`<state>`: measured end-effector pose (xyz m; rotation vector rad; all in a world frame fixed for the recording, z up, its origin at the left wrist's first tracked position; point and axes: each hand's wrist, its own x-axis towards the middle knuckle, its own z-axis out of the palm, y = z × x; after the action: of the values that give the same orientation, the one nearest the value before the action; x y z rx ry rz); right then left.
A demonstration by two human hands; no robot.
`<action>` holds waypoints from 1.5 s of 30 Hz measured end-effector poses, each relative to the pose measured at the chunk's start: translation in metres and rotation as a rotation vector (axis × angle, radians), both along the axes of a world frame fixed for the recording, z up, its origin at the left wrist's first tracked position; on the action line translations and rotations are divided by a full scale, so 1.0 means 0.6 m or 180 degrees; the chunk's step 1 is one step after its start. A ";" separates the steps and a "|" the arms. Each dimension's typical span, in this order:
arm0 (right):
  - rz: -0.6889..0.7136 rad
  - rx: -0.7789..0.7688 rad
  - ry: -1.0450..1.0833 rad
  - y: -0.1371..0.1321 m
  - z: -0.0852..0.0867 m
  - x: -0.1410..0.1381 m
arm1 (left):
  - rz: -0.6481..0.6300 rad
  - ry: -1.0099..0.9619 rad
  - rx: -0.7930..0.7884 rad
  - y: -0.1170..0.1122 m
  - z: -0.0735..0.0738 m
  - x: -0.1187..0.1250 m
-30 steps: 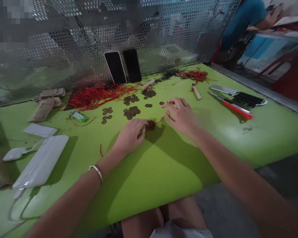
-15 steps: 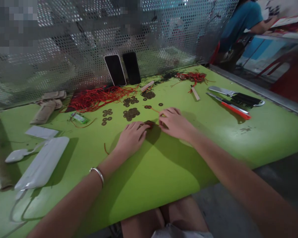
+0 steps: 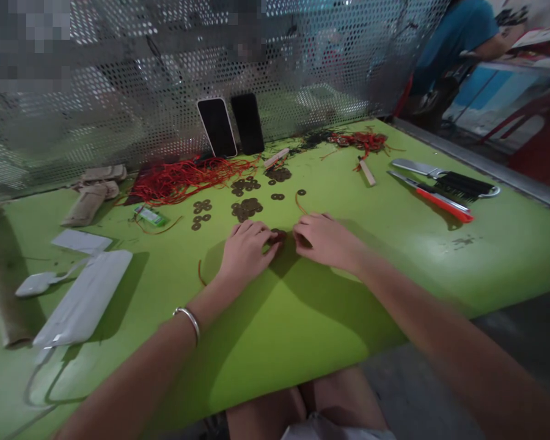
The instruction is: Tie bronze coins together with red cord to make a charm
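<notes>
My left hand (image 3: pixel 247 247), a silver bangle on its wrist, is closed in a pinch on a round holed coin (image 3: pixel 279 234) with some red at it. Facing it across a small gap, my right hand (image 3: pixel 325 238) has thumb and forefinger pinched together. An orange-red cord (image 3: pixel 299 203) sticks out beyond its fingers; the part between the fingers is hidden. Another cord end (image 3: pixel 201 273) shows left of my left wrist. Past my hands lie a heap of holed coins (image 3: pixel 247 209), a pair of coins (image 3: pixel 277 197) and a single coin (image 3: pixel 301 192).
Red cords (image 3: pixel 178 180) are piled at the back, near two upright phones (image 3: pixel 217 128). On the right lie a red-handled knife (image 3: pixel 444 205) and black-handled scissors (image 3: pixel 462 183). A white power bank (image 3: pixel 85 299) with a cable is at left. A perforated metal screen (image 3: pixel 165 116) borders the green table.
My right hand has drawn slightly nearer me, and the cord now curves up from its fingers instead of reaching the coin pair. My left hand keeps its pinch. The view has shifted slightly.
</notes>
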<state>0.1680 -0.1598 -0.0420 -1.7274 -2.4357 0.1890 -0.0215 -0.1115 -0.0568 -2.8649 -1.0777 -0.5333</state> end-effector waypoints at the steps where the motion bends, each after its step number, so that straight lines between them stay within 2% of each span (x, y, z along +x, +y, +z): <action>1: -0.0005 -0.0015 -0.0006 -0.001 0.000 -0.001 | -0.0008 -0.0006 0.0000 -0.001 0.001 0.000; 11: 0.0182 -0.0016 0.0002 -0.004 0.002 -0.001 | -0.0287 -0.0183 -0.0191 0.000 0.003 0.003; 20: 0.0193 -0.0042 -0.0021 -0.008 0.002 0.000 | -0.0104 -0.0075 -0.0108 -0.002 0.004 0.006; 29: -0.0324 0.0203 0.0276 -0.008 0.003 -0.026 | -0.0025 -0.0274 -0.0314 0.001 -0.001 0.007; 35: -0.0424 0.0242 0.0323 -0.007 -0.010 -0.041 | 0.0069 -0.0457 -0.0522 0.001 -0.001 0.006; 40: -0.0571 0.0269 0.0236 -0.003 -0.012 -0.046 | 0.0158 -0.0337 -0.0478 0.000 0.002 0.007; 45: -0.0609 0.0060 0.0226 0.000 -0.007 -0.043 | 0.0107 -0.0246 -0.0361 0.000 0.006 0.001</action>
<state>0.1421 -0.1601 -0.0461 -1.8976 -2.1998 0.2004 -0.0210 -0.1117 -0.0533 -2.9390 -1.2031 -0.6047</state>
